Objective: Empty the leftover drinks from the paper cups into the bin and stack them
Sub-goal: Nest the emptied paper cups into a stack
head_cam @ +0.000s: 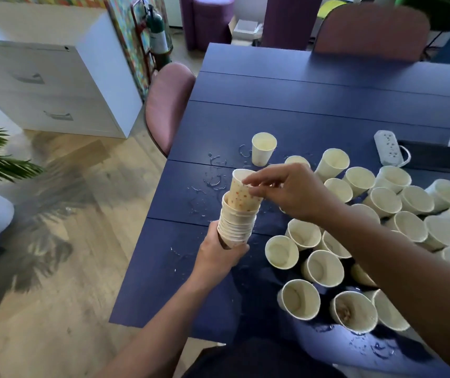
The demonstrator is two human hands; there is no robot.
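Paper makes each cup (245,193) light, thin-walled and easily crushed, so a gentle rim pinch suits it. Right hand (286,192) pinches the spotted cup by its rim, half seated in the stack (236,223). Left hand (219,255) wraps the stack's base over the wet table (273,105). Wet cups may slip, I judge. No bin shows.

Nested stack of paper cups (236,227) upright, held off surface at its base. Speckled cup (245,195) sits tilted, partly seated in stack's top, mouth up. Lone white cup (263,152) upright, apart. Cluster of loose cups (382,227) standing right, mouths open; one near cup (353,312) holds brownish residue.
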